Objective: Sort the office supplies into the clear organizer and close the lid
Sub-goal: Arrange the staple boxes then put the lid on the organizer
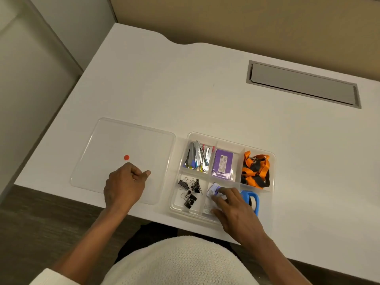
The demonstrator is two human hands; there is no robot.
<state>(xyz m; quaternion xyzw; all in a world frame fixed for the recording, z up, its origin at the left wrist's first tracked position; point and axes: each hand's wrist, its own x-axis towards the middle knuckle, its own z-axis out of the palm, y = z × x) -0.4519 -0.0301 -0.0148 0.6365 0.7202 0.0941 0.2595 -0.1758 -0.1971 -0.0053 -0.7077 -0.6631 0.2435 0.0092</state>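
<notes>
The clear organizer (223,139) lies on the white desk with its lid (115,140) open flat to the left; the lid bears a red dot (126,157). Its compartments hold staple removers (198,155), a purple packet (223,164), orange and black lanyards (256,168), black binder clips (190,192) and a blue tape dispenser (250,199). My right hand (232,210) rests in the front middle compartment, fingers on a small white and blue packet (213,190). My left hand (125,185) lies on the lid's near edge, fingers curled, thumb out.
A grey cable hatch (303,84) is set into the desk at the back right. The desk's front edge (61,194) runs just below the lid. A beige partition (246,19) stands behind the desk.
</notes>
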